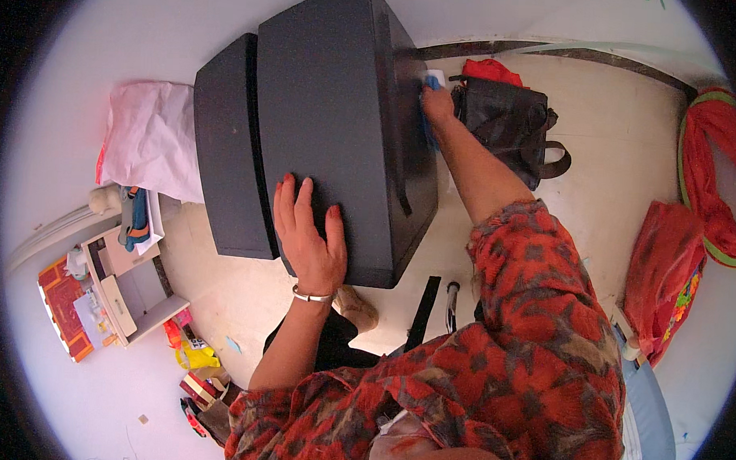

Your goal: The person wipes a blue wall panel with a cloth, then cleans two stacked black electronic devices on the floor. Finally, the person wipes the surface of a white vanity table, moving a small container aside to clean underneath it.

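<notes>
My left hand (309, 252) lies with fingers spread on the near part of a dark grey cabinet (323, 107), a bracelet on its wrist. My right hand (438, 103) reaches along the cabinet's right side, gripping a blue cloth (432, 83) at that face. Part of the cloth is hidden behind the hand. A white item (436, 76) shows just beyond my fingers; its kind is unclear. Left of the cabinet, across a narrow dark gap, stands a lower-looking dark grey unit (225, 146).
A black bag (505, 122) with straps lies right of my right hand. Left are a white sack (152, 137) and a small desk (122, 300) with an open compartment. Red mesh items (664, 265) stand along the right wall. A chrome-and-black metal leg (452, 303) rises near my body.
</notes>
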Motion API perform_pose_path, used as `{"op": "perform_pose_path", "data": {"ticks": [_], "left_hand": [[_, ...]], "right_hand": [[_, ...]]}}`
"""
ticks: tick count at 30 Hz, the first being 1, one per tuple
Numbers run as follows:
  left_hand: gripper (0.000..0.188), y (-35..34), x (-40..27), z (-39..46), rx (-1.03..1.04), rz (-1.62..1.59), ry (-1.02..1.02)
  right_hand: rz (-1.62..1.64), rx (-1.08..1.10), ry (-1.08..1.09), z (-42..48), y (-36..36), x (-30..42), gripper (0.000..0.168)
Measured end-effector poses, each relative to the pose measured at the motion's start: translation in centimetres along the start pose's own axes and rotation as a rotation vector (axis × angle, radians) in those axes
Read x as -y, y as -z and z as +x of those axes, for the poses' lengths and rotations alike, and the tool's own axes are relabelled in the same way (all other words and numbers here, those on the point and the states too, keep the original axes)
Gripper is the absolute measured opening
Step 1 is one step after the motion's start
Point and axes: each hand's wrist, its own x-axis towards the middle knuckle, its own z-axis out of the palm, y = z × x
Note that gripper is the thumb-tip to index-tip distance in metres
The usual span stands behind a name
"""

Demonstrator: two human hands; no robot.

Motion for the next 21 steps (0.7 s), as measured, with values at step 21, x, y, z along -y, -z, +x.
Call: {"op": "perform_pose_path", "data": {"ticks": [21], "left_hand": [[0.041, -0.1, -0.1, -0.2, -0.014, -0.009, -0.009]], "right_hand": [[0.016, 0.042, -0.121, -2.5, -1.6, -4.0, 0.052]]}}
